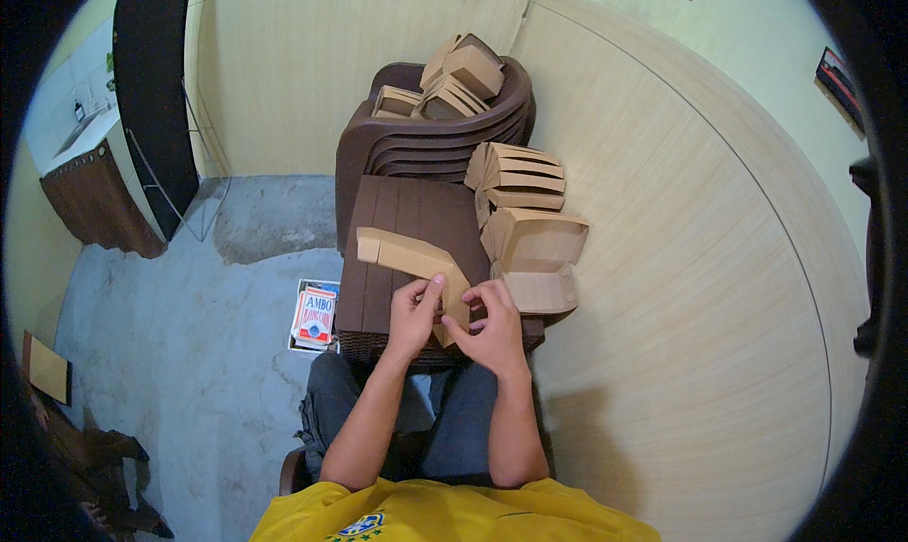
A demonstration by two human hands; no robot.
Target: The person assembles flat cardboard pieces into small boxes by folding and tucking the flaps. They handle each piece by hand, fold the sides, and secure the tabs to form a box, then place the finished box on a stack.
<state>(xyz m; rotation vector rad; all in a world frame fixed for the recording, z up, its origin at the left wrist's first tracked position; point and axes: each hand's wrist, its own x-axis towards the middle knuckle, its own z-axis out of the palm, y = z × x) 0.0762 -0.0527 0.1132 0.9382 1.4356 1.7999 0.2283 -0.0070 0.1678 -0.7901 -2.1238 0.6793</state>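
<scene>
- Brown cardboard, a flat unfolded box blank (413, 258), lies slanted across the dark brown plastic table (402, 211) at the centre of the head view, its long arm running toward the upper left and its near end bent down between the hands.
- The left hand (413, 313), just below the middle of the frame, pinches the near part of the blank, thumb on top and fingers curled under it.
- The right hand (492, 329), touching the blank just right of the left hand, has its fingers bent inward and pressed on the folded end of the cardboard; both forearms come up from the lower edge.
- A finished open cardboard box (536, 249) sits at the table's right edge, right of centre, just beside the right hand.
- A fanned stack of folded boxes (518, 178) rests just above it, toward the upper middle.
- A stack of dark brown plastic chairs (435, 135) stands in the upper centre, holding more cardboard boxes (463, 78) piled on the seat.
- A red and white printed packet (317, 315) lies on the grey floor (189, 353) left of the table.
- A pale wood-patterned wall (681, 258) fills the right half of the frame.
- A yellow shirt (445, 518) shows at the bottom edge, dark trousers above it.
</scene>
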